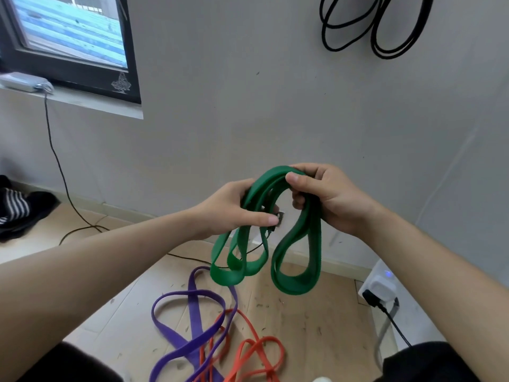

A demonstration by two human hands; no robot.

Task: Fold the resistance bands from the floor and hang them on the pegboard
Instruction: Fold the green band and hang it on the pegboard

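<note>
Head view, tilted down at floor and wall. Faced a grey wall [248, 106] close ahead, joined to the wooden floor [316, 326] along a pale skirting [338, 267] just past the hands. Bounded at upper left by a dark-framed window [71, 31] and its sill [82, 102], at upper right by black loops [385, 31] hanging on the wall. Left bare wall between window and loops, and open air above both hands. Crowded the floor on the right with a white power strip [381, 285] and its plugged-in leads beside the skirting, and on the far left with a heap of dark clothing [19, 210]; trailed a thin black cable [60, 172] from the sill down and across the boards. Held the green band [296, 274] up in the air between both hands, gathered into several loops. Gripped its top bend with the right hand [327, 197], thumb laid over the strands and fingers curled beneath them. Clasped the strands on the left side with the left hand [234, 208], fingers wrapped behind and thumb stretched across the front. Hung the loops in two bunches below the hands. Lay directly beneath, sprawled on the floor and overlapping each other: the purple band [192, 312] and the orange band [256, 351], untouched by either hand.
</note>
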